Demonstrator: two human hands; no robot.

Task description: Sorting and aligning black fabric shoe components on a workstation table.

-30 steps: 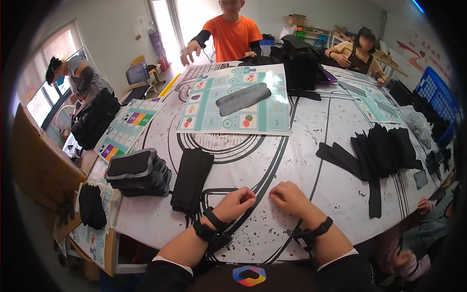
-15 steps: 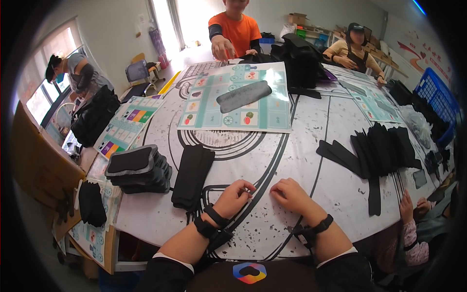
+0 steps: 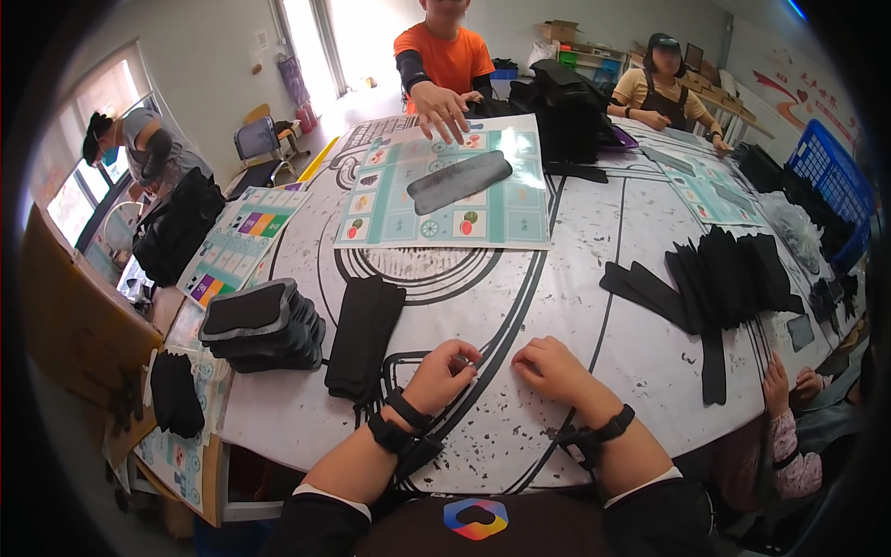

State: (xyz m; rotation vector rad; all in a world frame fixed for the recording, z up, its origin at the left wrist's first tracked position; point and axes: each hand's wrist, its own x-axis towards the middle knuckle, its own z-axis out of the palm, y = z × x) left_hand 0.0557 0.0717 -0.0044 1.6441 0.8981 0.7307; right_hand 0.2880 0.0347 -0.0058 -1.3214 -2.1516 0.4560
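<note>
My left hand (image 3: 443,376) rests on the white table with its fingers curled in toward the thumb, and nothing shows in it. Just to its right, with a small gap between them, my right hand (image 3: 555,371) lies with bent fingers, also holding nothing visible. Nearest my left hand is a stack of long black fabric pieces (image 3: 365,334). Left of that stands a pile of grey-edged black pads (image 3: 258,320). Ahead, a grey pad with wavy ends (image 3: 459,184) lies on a printed teal-and-white sheet (image 3: 385,232).
A fanned heap of black strips (image 3: 729,283) lies to the right. Beyond it stands a blue plastic basket (image 3: 826,172). Across the table, a person in orange (image 3: 455,60) reaches over the sheet. Another person's hands (image 3: 780,385) are at the right edge.
The hand of the person in orange has moved forward and down over the printed sheet, fingers spreading. The person at far right has turned slightly. My hands have stayed in place.
</note>
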